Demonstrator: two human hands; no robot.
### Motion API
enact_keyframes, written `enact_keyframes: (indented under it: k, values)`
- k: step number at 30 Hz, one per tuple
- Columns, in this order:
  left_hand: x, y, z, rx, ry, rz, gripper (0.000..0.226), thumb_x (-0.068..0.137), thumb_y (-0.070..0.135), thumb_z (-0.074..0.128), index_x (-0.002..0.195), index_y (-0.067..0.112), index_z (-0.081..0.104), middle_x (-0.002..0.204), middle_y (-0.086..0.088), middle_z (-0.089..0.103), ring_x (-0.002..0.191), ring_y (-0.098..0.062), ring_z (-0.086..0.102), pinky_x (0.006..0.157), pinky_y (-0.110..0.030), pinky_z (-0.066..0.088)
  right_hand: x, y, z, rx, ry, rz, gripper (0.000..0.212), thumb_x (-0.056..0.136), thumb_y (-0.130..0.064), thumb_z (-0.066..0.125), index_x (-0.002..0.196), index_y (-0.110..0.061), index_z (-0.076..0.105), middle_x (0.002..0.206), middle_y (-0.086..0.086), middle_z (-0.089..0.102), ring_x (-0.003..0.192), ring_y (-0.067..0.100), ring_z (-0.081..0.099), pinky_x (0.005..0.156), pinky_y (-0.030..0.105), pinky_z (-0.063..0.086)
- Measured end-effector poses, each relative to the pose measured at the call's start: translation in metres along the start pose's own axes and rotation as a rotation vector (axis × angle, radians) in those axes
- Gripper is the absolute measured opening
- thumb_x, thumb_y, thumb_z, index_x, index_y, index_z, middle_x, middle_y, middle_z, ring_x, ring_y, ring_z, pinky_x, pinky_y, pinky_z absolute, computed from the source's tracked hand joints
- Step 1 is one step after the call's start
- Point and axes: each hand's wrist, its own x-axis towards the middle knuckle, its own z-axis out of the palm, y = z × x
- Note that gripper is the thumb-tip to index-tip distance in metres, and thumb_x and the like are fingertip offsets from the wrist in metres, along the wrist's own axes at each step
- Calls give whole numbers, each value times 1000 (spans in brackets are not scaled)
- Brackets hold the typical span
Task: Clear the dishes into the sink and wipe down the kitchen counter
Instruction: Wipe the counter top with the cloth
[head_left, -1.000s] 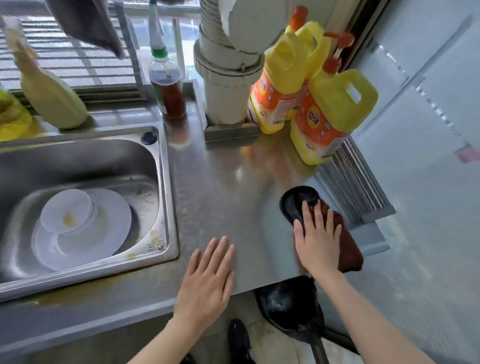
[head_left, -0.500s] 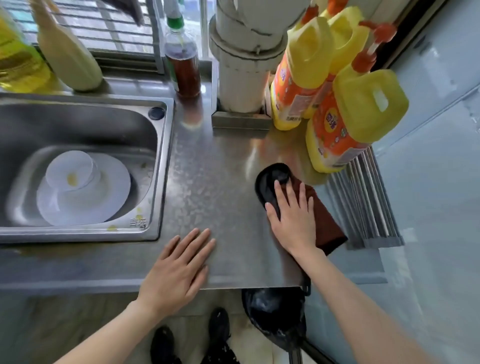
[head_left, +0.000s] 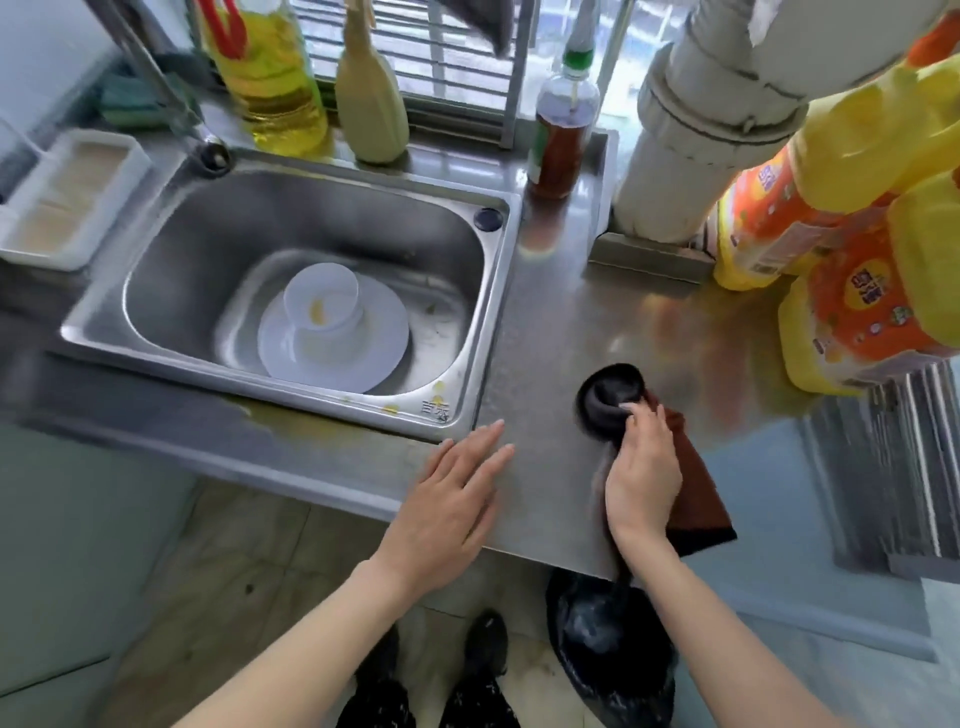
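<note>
A white plate (head_left: 374, 358) with a small white bowl (head_left: 322, 296) on it lies in the steel sink (head_left: 467, 364). On the steel counter (head_left: 561, 312) to the right of the sink, my right hand (head_left: 644, 478) rests on a brown cloth (head_left: 696, 493), fingers bent over its front end. A black round thing (head_left: 608, 395) sits just beyond the fingertips, touching the cloth. My left hand (head_left: 447, 509) lies flat on the counter's front edge, fingers straight. Yellow smears (head_left: 306, 431) mark the counter in front of the sink.
Yellow detergent jugs (head_left: 857, 291) crowd the right back, beside a thick white pipe (head_left: 691, 145). A brown sauce bottle (head_left: 561, 140) and an oil bottle (head_left: 270, 78) stand behind the sink. A white tray (head_left: 67, 197) sits at the left. A black bag (head_left: 613, 639) hangs below the counter.
My right hand has slid the cloth leftwards along the counter, and its fingers have bent from straight. The left hand stays flat on the front edge. My view has swung left.
</note>
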Motion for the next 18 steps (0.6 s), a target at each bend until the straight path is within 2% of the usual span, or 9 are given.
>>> enact_keyframes:
  k: [2, 3, 5, 7, 9, 11, 13, 16, 18]
  values:
    - [-9, -18, -15, 13, 76, -75, 44, 91, 22, 39, 135, 16, 38, 148, -3, 32, 135, -16, 30, 111, -33, 20, -6, -31, 6, 251, -35, 0, 26, 101, -15, 36, 110, -10, 60, 111, 4, 65, 111, 12, 56, 85, 16, 40]
    - [-13, -29, -21, 28, 112, -134, 45, 90, 23, 38, 134, 15, 39, 148, -5, 33, 134, -17, 31, 110, -34, 20, -9, -49, 10, 324, -62, -44, 25, 101, -16, 36, 109, -10, 59, 101, 0, 65, 96, 5, 58, 79, 10, 39]
    - [-22, -53, -33, 61, 199, -294, 46, 91, 24, 35, 134, 11, 39, 147, -9, 33, 132, -20, 29, 110, -36, 19, -14, -81, 26, 361, -178, -195, 26, 99, -18, 37, 112, -11, 58, 97, -3, 64, 86, -3, 55, 78, 12, 40]
    - [-31, -78, -44, 58, 298, -498, 48, 91, 25, 32, 135, 7, 37, 149, -12, 28, 136, -22, 24, 113, -39, 14, -17, -102, 54, 177, -406, -350, 35, 98, -27, 36, 126, -17, 54, 123, 1, 59, 116, 5, 49, 101, 27, 35]
    - [-42, -105, -57, 47, 378, -681, 50, 90, 23, 33, 136, 4, 35, 150, -14, 23, 138, -26, 20, 113, -44, 11, -22, -107, 82, -246, -487, -521, 46, 97, -40, 30, 137, -23, 45, 148, -1, 39, 140, 18, 26, 113, 42, 19]
    - [-55, -131, -70, 65, 433, -795, 50, 89, 21, 35, 134, 1, 36, 150, -18, 24, 137, -33, 22, 112, -48, 14, -40, -114, 98, -397, -435, -534, 49, 94, -40, 29, 134, -21, 50, 145, 1, 43, 138, 24, 32, 111, 46, 24]
    - [-67, -149, -79, 69, 438, -864, 46, 91, 17, 39, 134, 0, 37, 149, -20, 24, 136, -35, 24, 111, -51, 16, -69, -123, 107, -394, -433, -523, 47, 92, -35, 35, 131, -18, 54, 141, 3, 49, 133, 25, 42, 109, 45, 30]
    - [-75, -154, -81, 46, 381, -871, 44, 94, 11, 42, 135, 0, 34, 152, -17, 20, 138, -32, 20, 113, -49, 14, -97, -137, 120, -406, -469, -542, 49, 89, -33, 37, 136, -21, 48, 143, 2, 46, 133, 26, 41, 110, 45, 27]
    - [-71, -147, -78, 23, 352, -824, 44, 95, 14, 39, 137, 2, 33, 153, -14, 18, 140, -28, 17, 115, -46, 10, -100, -147, 125, -444, -528, -601, 51, 91, -36, 34, 140, -25, 41, 148, 0, 39, 138, 26, 32, 109, 47, 20]
